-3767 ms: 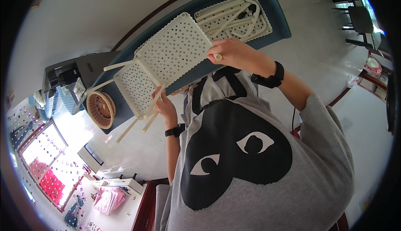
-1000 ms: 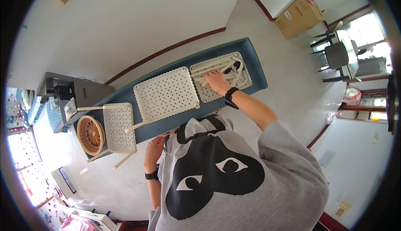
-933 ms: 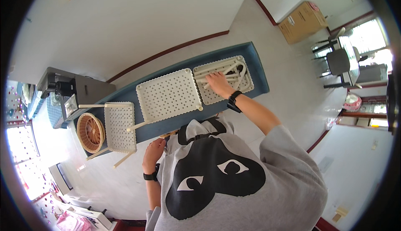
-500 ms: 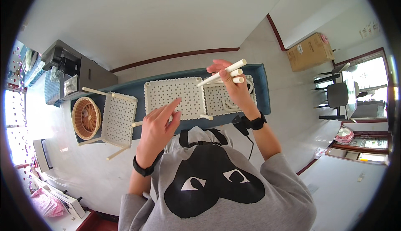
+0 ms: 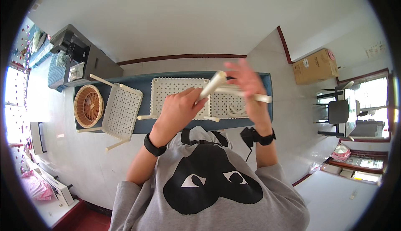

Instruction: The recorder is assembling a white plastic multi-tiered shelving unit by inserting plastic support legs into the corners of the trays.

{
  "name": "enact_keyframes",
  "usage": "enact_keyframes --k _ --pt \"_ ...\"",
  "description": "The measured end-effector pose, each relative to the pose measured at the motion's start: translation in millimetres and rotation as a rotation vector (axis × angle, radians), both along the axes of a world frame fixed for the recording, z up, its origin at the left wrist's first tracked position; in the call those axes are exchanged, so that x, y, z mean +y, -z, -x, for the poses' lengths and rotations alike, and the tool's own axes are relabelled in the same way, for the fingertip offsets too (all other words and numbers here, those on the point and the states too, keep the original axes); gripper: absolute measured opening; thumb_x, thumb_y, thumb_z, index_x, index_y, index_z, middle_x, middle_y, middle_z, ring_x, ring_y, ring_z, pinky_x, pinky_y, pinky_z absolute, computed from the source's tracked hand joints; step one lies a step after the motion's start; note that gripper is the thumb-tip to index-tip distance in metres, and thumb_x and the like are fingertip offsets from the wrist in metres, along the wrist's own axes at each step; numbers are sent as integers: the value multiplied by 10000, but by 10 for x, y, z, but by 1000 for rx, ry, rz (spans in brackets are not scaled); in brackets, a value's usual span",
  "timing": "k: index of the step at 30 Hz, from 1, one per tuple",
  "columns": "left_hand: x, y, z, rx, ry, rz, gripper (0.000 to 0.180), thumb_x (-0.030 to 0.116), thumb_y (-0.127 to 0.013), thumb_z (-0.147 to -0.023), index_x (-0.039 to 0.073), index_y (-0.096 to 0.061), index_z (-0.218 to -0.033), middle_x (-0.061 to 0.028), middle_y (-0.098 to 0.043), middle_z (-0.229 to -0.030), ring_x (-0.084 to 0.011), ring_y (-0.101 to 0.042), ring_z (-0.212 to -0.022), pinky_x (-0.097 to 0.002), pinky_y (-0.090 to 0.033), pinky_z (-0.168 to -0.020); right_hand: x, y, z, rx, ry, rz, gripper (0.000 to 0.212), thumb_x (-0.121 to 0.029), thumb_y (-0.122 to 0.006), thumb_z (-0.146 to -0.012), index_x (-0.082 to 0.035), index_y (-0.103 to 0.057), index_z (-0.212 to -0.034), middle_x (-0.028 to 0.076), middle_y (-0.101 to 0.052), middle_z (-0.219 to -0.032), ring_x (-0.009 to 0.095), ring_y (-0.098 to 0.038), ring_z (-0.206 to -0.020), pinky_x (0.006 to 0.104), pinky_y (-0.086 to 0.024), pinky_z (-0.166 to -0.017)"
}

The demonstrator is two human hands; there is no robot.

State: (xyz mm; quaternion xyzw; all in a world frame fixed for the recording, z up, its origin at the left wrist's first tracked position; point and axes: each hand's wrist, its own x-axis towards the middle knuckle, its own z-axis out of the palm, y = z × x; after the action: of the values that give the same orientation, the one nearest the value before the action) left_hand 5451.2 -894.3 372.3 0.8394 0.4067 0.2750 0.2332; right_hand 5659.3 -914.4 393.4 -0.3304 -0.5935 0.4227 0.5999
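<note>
Clearly, from my remote seat, I see the left hand (image 5: 179, 107) closed round a white tube (image 5: 211, 87), held above the middle perforated tray (image 5: 179, 90). A second tube (image 5: 262, 99) lies across the right hand (image 5: 246, 85), whose fingers are spread and blurred; I cannot tell how firmly it is gripped, or whether another tube is with it.

That second tube worries me: if the grip is as loose as those fingers suggest, it could slip and drop onto the right tray (image 5: 215, 110), where a curved tube (image 5: 232, 110) lies. The hands are near each other, so an inward swing of either might also knock the tubes together.

As for direction, the left hand's white tube slants from the fist toward the far right, its free end apparently rising at my camera, since that end looks thicker. The second tube's long axis runs mostly left to right, its right end slightly nearer.

Below everything I have the long blue table (image 5: 263, 80); at its left, a legged tray (image 5: 122, 110) sits at an angle beside a wicker basket (image 5: 88, 106).
</note>
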Motion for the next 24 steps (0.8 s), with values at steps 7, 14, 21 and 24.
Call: enact_keyframes --k 7,14,21,24 --pt "83 37 642 -432 -337 505 217 179 -643 -892 0 -661 -1013 -2 -564 -651 -52 -461 -570 -240 -376 -509 137 979 -777 -924 324 692 666 -298 -633 -878 -58 -329 -1420 163 -582 -1076 255 -612 -864 323 -503 -787" --pt "274 -286 988 -320 -357 497 243 189 -642 -894 11 -671 -1056 16 -554 -660 -49 -453 -586 -221 -372 -539 -58 2363 -1032 -1118 265 475 738 -318 -635 -863 -77 -265 -1455 241 -477 -1311 414 -482 -1193 433 -408 -995" --pt "453 -469 713 -199 -195 476 245 162 -649 -895 2 -659 -1080 -23 -625 -747 -63 -515 -610 -209 -428 -573 429 305 63 -690 -29 264 486 -310 -623 -890 -76 -508 -1300 118 -600 -1164 258 -567 -1079 337 -456 -901" --pt "501 -517 573 -113 -127 376 245 169 -644 -899 -1 -658 -1075 -28 -628 -747 -65 -525 -628 -209 -440 -599 492 60 294 -733 -88 199 445 -238 -680 -856 -76 -556 -1252 79 -606 -1039 188 -554 -945 291 -467 -820"
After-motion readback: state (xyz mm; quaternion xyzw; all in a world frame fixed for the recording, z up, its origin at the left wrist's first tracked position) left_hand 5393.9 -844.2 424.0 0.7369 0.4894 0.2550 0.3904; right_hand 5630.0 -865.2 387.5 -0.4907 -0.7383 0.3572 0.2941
